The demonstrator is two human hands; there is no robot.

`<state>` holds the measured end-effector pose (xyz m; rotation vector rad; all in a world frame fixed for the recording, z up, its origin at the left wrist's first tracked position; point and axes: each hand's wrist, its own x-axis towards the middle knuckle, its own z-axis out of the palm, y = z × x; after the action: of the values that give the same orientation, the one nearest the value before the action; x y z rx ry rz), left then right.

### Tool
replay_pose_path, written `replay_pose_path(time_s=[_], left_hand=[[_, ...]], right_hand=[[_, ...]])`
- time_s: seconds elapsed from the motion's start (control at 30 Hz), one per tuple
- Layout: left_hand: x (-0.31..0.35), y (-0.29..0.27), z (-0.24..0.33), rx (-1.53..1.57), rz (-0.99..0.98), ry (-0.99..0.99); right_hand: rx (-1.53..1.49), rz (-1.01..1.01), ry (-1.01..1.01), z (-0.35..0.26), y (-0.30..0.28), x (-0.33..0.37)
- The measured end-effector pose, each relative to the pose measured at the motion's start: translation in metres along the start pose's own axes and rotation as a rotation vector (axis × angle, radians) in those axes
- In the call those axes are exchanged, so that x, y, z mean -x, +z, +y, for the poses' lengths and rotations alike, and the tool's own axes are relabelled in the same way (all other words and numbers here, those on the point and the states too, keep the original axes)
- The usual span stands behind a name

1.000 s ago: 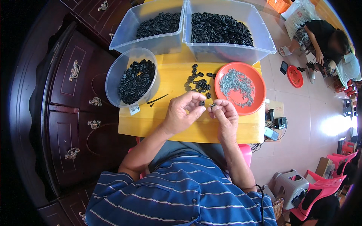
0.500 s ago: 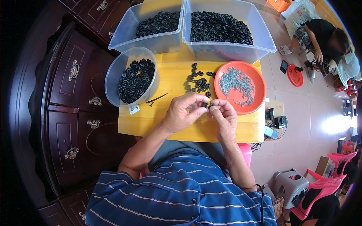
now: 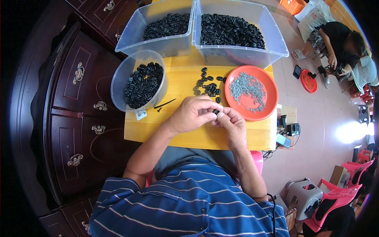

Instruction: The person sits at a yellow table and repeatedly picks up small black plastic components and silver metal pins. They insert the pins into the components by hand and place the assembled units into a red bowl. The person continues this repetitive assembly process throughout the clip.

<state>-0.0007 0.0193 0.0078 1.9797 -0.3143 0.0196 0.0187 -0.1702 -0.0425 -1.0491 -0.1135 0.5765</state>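
Observation:
Over the front half of the yellow table, my left hand and my right hand meet fingertip to fingertip. Between them is a small black oval part, mostly covered by fingers. My left thumb and index finger pinch it; the right thumb and fingers press at its right side. Whether the right fingers also hold a screw cannot be seen. Just beyond the hands lie several loose black oval parts. To their right, a red round tray holds many small silver screws.
A round clear tub of black parts stands at the left, with a thin black strip beside it. Two clear bins stand at the back. Dark drawers line the left. Another person sits far right.
My hands have drawn closer together, and the right fingers now press against the black part. The camera view has shifted slightly.

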Motion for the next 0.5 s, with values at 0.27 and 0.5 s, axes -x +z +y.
replay_pose_path(time_s=[0.27, 0.5], left_hand=[[-0.004, 0.021, 0.021, -0.470, 0.220, 0.138], [-0.001, 0.027, 0.011, -0.576, 0.246, 0.216]], right_hand=[[-0.212, 0.066, 0.036, 0.002, 0.002, -0.002], [-0.255, 0.083, 0.055, 0.010, -0.008, -0.003]])
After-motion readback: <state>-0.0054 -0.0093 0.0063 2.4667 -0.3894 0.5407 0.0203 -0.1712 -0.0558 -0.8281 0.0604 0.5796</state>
